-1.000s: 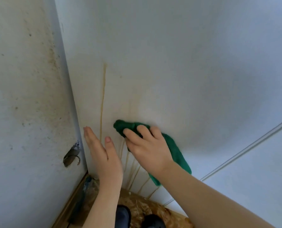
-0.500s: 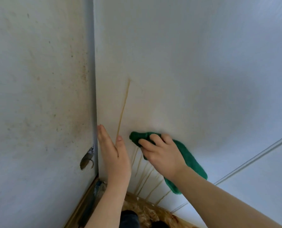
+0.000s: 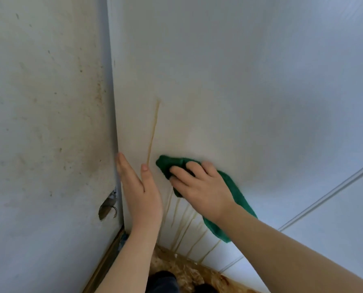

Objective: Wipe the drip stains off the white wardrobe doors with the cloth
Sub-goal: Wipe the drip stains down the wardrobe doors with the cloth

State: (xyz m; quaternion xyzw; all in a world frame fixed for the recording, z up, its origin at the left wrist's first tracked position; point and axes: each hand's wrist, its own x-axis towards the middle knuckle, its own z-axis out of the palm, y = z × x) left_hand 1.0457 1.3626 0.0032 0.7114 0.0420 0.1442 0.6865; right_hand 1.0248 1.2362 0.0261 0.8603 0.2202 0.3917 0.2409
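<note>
A white wardrobe door (image 3: 229, 85) fills the view ahead. One long brownish drip stain (image 3: 153, 132) runs down it, and several thinner drip streaks (image 3: 189, 233) fan out lower down. My right hand (image 3: 199, 187) presses a green cloth (image 3: 233, 187) flat against the door just right of the long stain, fingers spread over the cloth's upper end. The cloth's tail hangs down under my wrist. My left hand (image 3: 138, 187) lies flat on the door near its left edge, fingers straight, holding nothing.
A grimy, speckled wall (image 3: 45, 123) stands close on the left, with a chipped hole (image 3: 107, 208) low down. A second door panel (image 3: 335, 218) begins beyond a seam at right. Patterned brown floor (image 3: 182, 269) and a skirting board (image 3: 106, 259) lie below.
The view has shifted, so door and stains sit further right and lower in frame. My right hand with the cloth stays just right of the long stain; the left hand keeps its place.
</note>
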